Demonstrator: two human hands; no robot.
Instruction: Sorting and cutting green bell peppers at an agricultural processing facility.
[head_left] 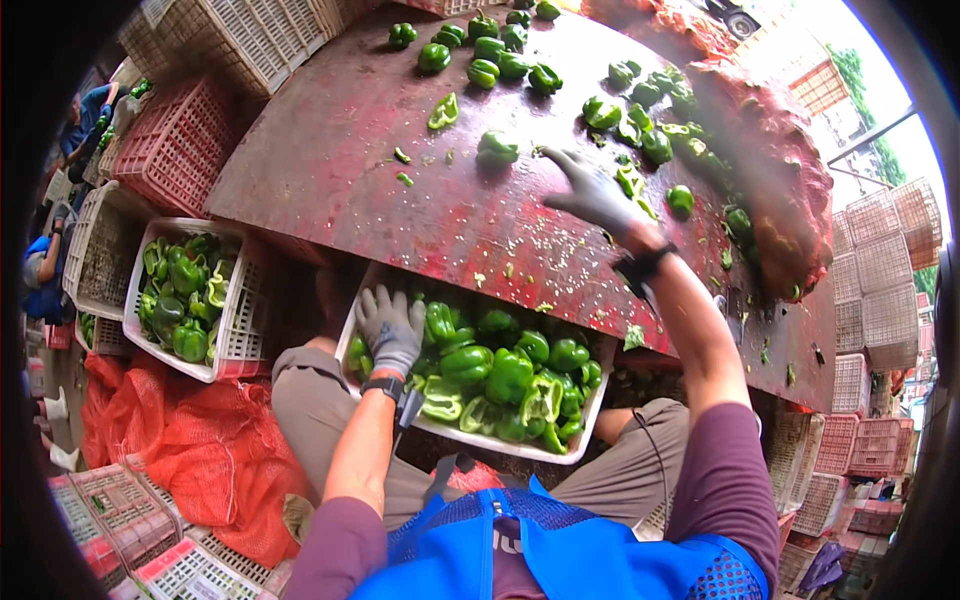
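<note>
My left hand (390, 328), in a grey glove, rests with fingers spread at the left side of a white crate (352, 318) full of green bell peppers (510, 376). Some of these peppers are whole, others cut open. Reaching over the dark red-stained table (340, 150), my right hand (595, 192), also gloved, has its fingers stretched out and holds nothing. The nearest single pepper (497, 148) lies just left of its fingertips, apart from them. Right of that hand is a group of whole and split peppers (655, 147).
More peppers (485, 50) lie at the table's far side. Red mesh sacks (765, 170) bulge along its right edge. At left stand another pepper-filled crate (228, 310), a red crate (170, 140) and orange netting (215, 460). Stacked crates (885, 270) rise at right. A person (45, 260) is at far left.
</note>
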